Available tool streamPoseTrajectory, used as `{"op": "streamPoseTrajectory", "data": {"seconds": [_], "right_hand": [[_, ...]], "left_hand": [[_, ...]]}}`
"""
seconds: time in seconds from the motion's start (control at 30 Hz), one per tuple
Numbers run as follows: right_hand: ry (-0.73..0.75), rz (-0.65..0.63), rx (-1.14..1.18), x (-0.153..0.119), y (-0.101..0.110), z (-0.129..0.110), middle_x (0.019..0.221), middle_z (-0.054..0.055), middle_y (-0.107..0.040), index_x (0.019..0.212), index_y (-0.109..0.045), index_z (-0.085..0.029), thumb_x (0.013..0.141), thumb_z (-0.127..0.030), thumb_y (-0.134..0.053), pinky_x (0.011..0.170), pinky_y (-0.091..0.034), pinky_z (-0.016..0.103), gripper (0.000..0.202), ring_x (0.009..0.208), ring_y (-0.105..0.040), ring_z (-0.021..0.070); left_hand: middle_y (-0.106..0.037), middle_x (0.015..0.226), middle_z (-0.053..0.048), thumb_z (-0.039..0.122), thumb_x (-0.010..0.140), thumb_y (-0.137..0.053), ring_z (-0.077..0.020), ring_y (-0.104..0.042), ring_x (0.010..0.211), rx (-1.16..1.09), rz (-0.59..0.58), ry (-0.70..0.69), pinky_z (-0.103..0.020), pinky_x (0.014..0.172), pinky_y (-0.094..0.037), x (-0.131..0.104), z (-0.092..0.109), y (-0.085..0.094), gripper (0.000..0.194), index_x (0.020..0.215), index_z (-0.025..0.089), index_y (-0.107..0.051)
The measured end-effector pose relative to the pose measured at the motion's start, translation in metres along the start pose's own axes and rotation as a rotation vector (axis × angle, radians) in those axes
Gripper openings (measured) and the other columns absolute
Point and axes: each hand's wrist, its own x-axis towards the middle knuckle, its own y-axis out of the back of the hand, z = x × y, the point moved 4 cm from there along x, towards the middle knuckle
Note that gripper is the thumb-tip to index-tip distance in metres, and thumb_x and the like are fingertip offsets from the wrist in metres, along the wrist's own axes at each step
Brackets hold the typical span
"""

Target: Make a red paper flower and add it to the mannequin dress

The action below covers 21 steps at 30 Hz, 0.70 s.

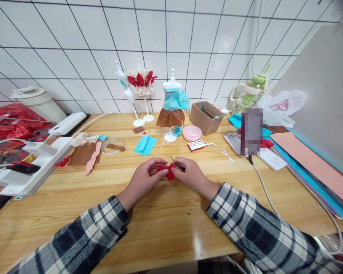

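Observation:
A small red crepe-paper piece (169,174), pinched in at its middle like a bow, is held just above the tabletop between both hands. My left hand (144,175) is closed, its thumb and fingers gripping the left side of the red piece. On the other side, my right hand (193,176) is closed around a thin pointed metal tool (173,159), and its thumb presses on the red piece. The tool's kind is mostly hidden by the fingers. Beyond the hands stands a doll dress form (173,101) in a blue top and brown skirt.
Folded blue paper (145,145), a red-and-white packet (196,145), a pink bowl (192,133) and a cardboard box (206,118) lie beyond the hands. A power strip (40,167) is at left. At right are a phone (251,131) on a stand and coloured paper sheets (314,163).

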Motion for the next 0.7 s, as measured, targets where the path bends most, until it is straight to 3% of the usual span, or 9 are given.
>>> {"op": "streamPoseTrajectory", "data": {"seconds": [0.2,0.43,0.53,0.63,0.7], "right_hand": [[0.075,-0.032,-0.098,-0.001,0.0043,-0.0035,0.058,-0.006,-0.042,0.067,-0.049,-0.018,0.078,-0.028,-0.051,0.051,-0.027,0.021,0.015,0.054,-0.038,0.0082],[0.184,-0.089,-0.181,-0.0056,0.0033,-0.0096,0.057,-0.006,-0.044,0.07,-0.052,-0.018,0.08,-0.028,-0.052,0.05,-0.026,0.02,0.015,0.053,-0.038,0.0075],[0.186,-0.11,-0.171,-0.006,0.0022,-0.0098,0.057,-0.006,-0.044,0.07,-0.054,-0.018,0.08,-0.028,-0.053,0.05,-0.027,0.02,0.014,0.053,-0.038,0.0074],[0.137,-0.076,-0.123,-0.0047,0.004,-0.0075,0.056,-0.007,-0.044,0.082,-0.059,-0.019,0.081,-0.03,-0.055,0.05,-0.027,0.021,0.012,0.052,-0.038,0.0081],[0.093,-0.011,-0.052,-0.0032,0.0075,-0.0053,0.062,-0.005,-0.05,0.098,-0.059,-0.019,0.083,-0.035,-0.053,0.052,-0.029,0.021,0.023,0.053,-0.039,0.0087]], "left_hand": [[-0.071,0.084,-0.006,0.038,0.075,-0.065,-0.0189,-0.064,0.075,0.154,-0.096,0.028,-0.028,0.068,-0.05,-0.0025,-0.0062,-0.0011,0.026,0.088,0.015,-0.064],[-0.07,0.1,-0.009,0.038,0.074,-0.067,-0.0226,-0.065,0.092,0.142,-0.167,-0.028,-0.035,0.084,-0.049,-0.0016,-0.0038,-0.0013,0.036,0.103,0.016,-0.064],[-0.072,0.095,-0.008,0.04,0.075,-0.065,-0.0226,-0.065,0.089,0.208,-0.162,-0.033,-0.034,0.083,-0.049,-0.0015,-0.0043,-0.0005,0.03,0.093,0.016,-0.068],[-0.072,0.088,-0.006,0.041,0.076,-0.063,-0.0203,-0.064,0.081,0.224,-0.167,0.011,-0.03,0.074,-0.049,-0.0018,-0.0063,0.0006,0.027,0.087,0.016,-0.068],[-0.071,0.083,-0.004,0.043,0.077,-0.063,-0.0181,-0.062,0.073,0.204,-0.143,0.05,-0.027,0.066,-0.047,-0.0021,-0.0073,0.0031,0.029,0.088,0.016,-0.066]]}}
